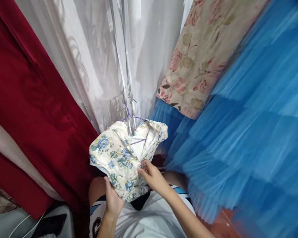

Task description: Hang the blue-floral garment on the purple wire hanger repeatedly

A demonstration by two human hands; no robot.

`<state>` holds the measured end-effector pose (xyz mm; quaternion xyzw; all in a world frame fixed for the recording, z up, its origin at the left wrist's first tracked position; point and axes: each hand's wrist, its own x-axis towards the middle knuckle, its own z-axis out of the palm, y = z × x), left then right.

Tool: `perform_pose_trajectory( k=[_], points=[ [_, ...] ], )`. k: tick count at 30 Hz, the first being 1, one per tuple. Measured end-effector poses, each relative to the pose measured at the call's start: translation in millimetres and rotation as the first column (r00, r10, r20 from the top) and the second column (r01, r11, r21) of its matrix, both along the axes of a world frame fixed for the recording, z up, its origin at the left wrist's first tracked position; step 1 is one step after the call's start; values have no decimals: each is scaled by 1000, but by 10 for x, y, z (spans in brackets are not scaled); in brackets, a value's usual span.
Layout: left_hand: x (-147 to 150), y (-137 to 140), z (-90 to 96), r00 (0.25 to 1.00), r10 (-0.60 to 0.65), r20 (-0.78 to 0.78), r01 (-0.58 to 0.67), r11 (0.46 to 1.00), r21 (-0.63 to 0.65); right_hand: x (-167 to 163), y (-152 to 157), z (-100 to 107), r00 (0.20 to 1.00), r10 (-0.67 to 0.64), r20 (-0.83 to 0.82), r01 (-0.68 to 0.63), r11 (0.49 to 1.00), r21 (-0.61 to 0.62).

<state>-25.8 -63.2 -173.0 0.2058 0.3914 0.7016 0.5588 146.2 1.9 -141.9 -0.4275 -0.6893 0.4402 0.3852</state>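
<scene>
Red cloth point(47, 89): hangs far L, next to white cloth point(89, 43).
L hand point(114, 202): at top's lower L edge, thumb up along it, other fingers hidden under fabric; can't tell if they grip. Forearm rises from below, palm facing in.
Floral top point(121, 158): on purple hanger point(139, 118), just above person's white clothes point(149, 215). Long axis runs from hanger at far end to hem at near end, slight tilt; front V-opening points down toward R fingers.
R hand point(155, 178): nearer hand to opening's low point; thumb & index pinch front edge there. Most of top lies L of & beyond these fingers. Forearm slants in from lower R, wrist bent inward.
Pink-flowered cloth point(191, 62): hangs upper R, over part of blue tulle point(250, 138), which fills far R.
</scene>
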Motion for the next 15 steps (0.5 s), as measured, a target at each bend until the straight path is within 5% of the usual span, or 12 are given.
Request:
perform_pose_trajectory(
  k=[4, 15],
  points=[
    [-26, -35, -115, 997, 64, -48, -71, 984, -164, -186, 78, -41, 1000, 2, -3, -2, 1000, 22],
    [-50, 84, -210, 975, 153, -162, -182, 966, -181, -236, 96, -5, 1000, -8, -10, 8, 1000, -4]
  ],
)
